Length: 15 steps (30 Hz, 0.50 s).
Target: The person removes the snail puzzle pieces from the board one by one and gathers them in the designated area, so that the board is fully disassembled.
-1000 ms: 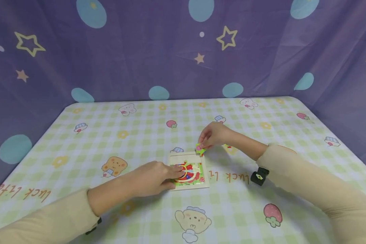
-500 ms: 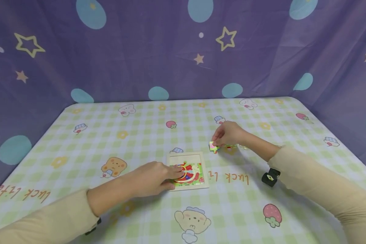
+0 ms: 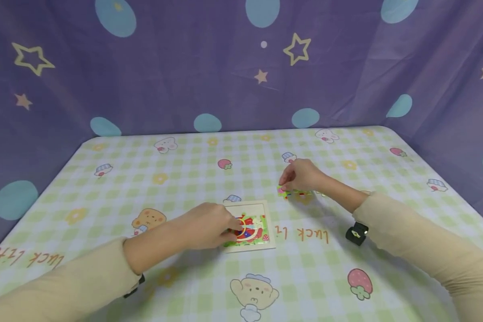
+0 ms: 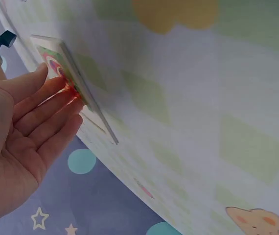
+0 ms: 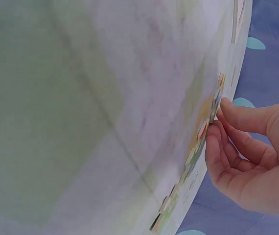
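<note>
In the head view a small wooden tray puzzle [image 3: 271, 230] lies mid-table, its red and green picture pieces [image 3: 258, 233] filling the lower part, the bare board showing above. My left hand [image 3: 211, 226] reaches over its left side with extended fingers; in the left wrist view the fingertips [image 4: 76, 105] are at the picture. Right of the tray, my right hand [image 3: 302, 175] pinches a green and pink puzzle piece [image 3: 281, 191] low at the tablecloth. The right wrist view shows that piece [image 5: 220, 81] by the thumb, beside a row of more pieces [image 5: 191, 159].
The row of loose pieces [image 3: 302, 194] runs rightward partly under my right hand and wrist. A checked tablecloth [image 3: 193, 179] with printed cartoons covers the table. Behind it hangs a purple curtain [image 3: 165, 80] with stars.
My right hand has carried the puzzle piece from the tray's upper right corner rightward, then lowered it beside the loose pieces. My left hand has lifted slightly and shifted on the tray.
</note>
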### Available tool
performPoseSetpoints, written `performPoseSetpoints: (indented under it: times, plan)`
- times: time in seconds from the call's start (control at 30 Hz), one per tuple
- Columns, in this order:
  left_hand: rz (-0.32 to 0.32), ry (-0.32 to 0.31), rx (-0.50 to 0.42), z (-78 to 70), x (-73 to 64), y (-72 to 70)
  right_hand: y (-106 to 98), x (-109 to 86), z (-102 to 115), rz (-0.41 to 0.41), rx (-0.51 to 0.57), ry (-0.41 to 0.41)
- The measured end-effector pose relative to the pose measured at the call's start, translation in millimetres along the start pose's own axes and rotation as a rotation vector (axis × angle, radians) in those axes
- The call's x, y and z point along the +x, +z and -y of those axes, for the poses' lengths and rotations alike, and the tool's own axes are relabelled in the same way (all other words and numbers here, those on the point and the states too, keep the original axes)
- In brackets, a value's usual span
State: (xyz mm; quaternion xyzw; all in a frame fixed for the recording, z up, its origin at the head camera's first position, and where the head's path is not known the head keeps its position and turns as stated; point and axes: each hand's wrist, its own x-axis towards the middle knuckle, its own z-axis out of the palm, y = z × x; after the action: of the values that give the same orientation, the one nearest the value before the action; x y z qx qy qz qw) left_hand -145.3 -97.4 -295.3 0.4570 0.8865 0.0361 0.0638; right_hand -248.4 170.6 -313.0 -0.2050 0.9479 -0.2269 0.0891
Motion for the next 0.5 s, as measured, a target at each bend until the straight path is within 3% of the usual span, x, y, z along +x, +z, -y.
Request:
performPoseSetpoints:
  times: [0.27,0.5]
  plan:
    - [-0.027,0.017,0.016,-3.0,3.5,-3.0,-2,-9.2,17,-0.020,0.008,-0.073]
    - [-0.009,-0.018,-0.010,-3.1,-1.7,1.7,6,-18.4,37,0.043,0.046,-0.162]
